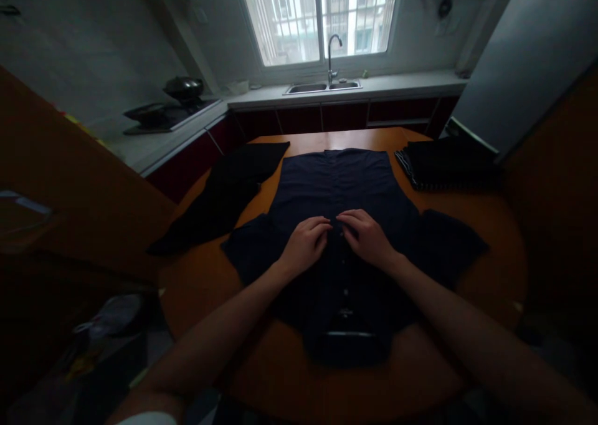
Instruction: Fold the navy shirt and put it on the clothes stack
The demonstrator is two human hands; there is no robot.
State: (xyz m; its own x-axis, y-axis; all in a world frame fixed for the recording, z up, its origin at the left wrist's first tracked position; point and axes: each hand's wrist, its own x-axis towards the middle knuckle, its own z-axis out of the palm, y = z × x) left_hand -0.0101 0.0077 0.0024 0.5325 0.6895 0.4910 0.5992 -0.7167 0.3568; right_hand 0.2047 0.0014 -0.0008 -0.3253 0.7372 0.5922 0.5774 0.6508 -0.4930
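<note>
A dark navy short-sleeved button shirt [336, 185] lies spread flat, front side up, its collar towards me and its hem at the far side. Small pale buttons run down its middle. My left hand [308, 241] is on the left of the button strip, fingers curled and pinched on the cloth. Facing it across the strip, my right hand [367, 237] has its fingers bent and closed on the fabric too. The fingertips of the two hands are a small gap apart. Whatever lies right under the fingertips is hidden.
Beneath the shirt is a round-ended wooden table [200, 288]. A black garment [219, 188] lies along its left side; folded dark clothes [451, 163] are stacked at the back right. Beyond are a sink [306, 88], a stove with a pan [184, 88] and a fridge [523, 63].
</note>
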